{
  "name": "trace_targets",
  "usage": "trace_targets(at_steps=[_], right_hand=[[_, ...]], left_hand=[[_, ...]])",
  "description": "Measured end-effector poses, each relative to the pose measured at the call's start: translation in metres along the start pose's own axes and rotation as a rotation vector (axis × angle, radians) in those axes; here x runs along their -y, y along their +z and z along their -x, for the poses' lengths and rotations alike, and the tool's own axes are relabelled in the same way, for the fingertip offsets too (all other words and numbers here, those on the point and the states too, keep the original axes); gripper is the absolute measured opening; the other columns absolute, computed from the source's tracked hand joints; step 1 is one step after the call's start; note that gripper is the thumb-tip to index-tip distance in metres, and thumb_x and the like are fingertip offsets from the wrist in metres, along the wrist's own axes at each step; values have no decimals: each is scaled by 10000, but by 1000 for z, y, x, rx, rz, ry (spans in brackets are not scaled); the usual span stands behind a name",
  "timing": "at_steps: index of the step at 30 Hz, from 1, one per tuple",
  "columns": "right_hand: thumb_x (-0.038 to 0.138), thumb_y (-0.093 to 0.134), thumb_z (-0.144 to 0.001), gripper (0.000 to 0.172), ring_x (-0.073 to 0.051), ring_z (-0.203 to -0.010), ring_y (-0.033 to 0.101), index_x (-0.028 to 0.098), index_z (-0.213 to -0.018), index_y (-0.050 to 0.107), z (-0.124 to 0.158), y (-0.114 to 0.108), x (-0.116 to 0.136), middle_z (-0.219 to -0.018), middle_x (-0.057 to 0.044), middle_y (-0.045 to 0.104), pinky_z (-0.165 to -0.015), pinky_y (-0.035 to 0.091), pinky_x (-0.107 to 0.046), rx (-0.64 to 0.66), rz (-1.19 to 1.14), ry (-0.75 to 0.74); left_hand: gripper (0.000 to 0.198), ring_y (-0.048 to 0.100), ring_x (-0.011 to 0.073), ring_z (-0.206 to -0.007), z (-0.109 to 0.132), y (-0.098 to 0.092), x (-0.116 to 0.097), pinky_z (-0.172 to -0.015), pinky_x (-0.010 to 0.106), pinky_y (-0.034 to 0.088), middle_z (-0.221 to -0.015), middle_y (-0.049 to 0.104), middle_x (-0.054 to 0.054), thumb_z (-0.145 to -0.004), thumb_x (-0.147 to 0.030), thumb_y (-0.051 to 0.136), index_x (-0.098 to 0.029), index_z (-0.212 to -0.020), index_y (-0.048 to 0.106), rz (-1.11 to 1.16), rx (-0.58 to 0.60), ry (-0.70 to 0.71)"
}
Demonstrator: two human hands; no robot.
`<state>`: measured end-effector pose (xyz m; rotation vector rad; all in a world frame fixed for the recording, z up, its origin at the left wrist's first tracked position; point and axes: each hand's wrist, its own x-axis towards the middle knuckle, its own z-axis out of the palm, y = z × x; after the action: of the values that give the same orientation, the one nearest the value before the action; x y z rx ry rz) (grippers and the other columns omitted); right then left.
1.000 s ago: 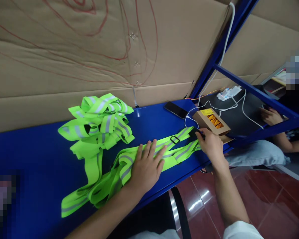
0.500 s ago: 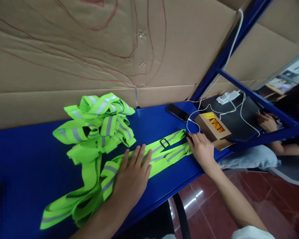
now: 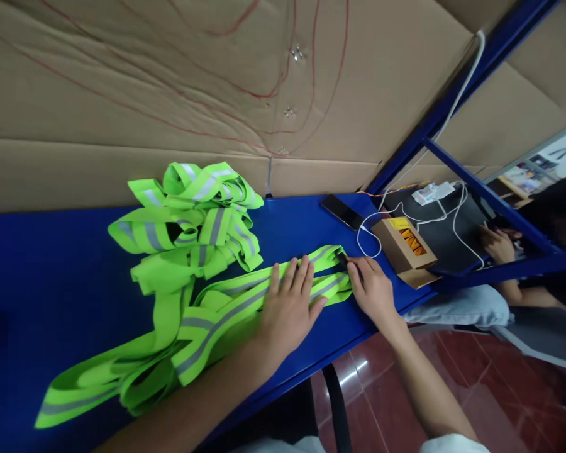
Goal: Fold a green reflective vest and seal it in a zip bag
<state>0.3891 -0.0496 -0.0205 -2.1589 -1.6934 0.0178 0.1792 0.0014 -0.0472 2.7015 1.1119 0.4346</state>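
Pinching the likely-surest black end (image 3: 341, 258), my right hand (image 3: 373, 288) holds floppy, light-looking reflective straps (image 3: 233, 309) beneath my flat left hand (image 3: 290, 308).

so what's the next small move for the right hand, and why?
Probably draw the black piece toward the lower strand to even up the straps' right end. The right hand seems to pinch that piece, a gap shows between the two strands there, and the left hand lies flat across the straps, so it could steady them.
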Motion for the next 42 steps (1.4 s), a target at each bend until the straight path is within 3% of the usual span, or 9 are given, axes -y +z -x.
trace_targets(at_steps=[7,9,12,16,20,27,33,37,42], right_hand=[[608,546,-970,575,-390,-1232,580,178,-1349,587,-8,4,1,-1337,-192,630,-1001,466,-512,168,-58,66],[586,625,-919,538,-371,-1133,608,178,-1269,612,-14,2,2,-1234,-185,654,-940,467,-482,254,-123,112],[561,704,-847,400,-254,-873,624,211,-1019,612,-27,-3,-3,-945,-67,669,-769,465,-359,360,-251,135],[610,684,-824,433,-170,-755,560,211,-808,517,-41,-15,-18,-794,10,577,-667,440,-275,412,-399,143],[593,667,-816,427,-155,-735,530,210,-791,479,-42,-30,-35,-781,18,538,-652,429,-264,365,-440,183],[455,689,-797,298,-212,-790,581,190,-913,619,-43,-47,-57,-822,-27,610,-714,447,-319,167,-233,232],[251,541,-930,516,-265,-936,610,263,-1444,588,-19,-11,-23,-1111,-114,633,-729,457,-329,-2,34,133],[174,422,-990,497,-248,-904,609,256,-1440,614,-8,13,-10,-966,-116,623,-660,448,-283,-73,255,-30],[333,490,-1000,384,-225,-818,636,192,-1304,678,-24,2,-35,-957,-83,647,-731,516,-311,-11,55,16]], left_hand=[[717,301,335,-1566,15,-7,26,-1265,612,281,-1691,261,112,-1059,-582,304,-132,-1616,320,-30,20,57],[713,302,342,-1565,15,-8,26,-1263,614,280,-1691,266,131,-1059,-576,314,-124,-1610,336,-37,10,65],[712,295,338,-1570,12,-7,25,-1267,601,273,-1692,255,161,-1059,-577,317,-125,-1608,348,-54,9,75],[687,290,328,-1573,11,-5,25,-1271,578,279,-1702,241,138,-1062,-560,320,-181,-1634,297,-59,25,85],[634,298,307,-1573,12,-3,27,-1278,572,266,-1707,256,68,-1063,-563,308,-286,-1634,300,-32,33,103],[538,314,229,-1570,12,-4,31,-1304,477,244,-1681,343,10,-1088,-395,314,-282,-1612,354,-6,12,181],[527,313,242,-1570,11,-6,29,-1302,490,250,-1675,349,31,-1086,-361,308,-251,-1593,397,-11,24,213],[540,316,295,-1566,15,-11,27,-1298,587,202,-1672,344,67,-1080,-379,318,-242,-1597,388,-38,23,156],[602,312,341,-1562,24,-17,36,-1289,605,208,-1674,317,118,-1062,-474,359,-198,-1596,390,-71,14,74]])
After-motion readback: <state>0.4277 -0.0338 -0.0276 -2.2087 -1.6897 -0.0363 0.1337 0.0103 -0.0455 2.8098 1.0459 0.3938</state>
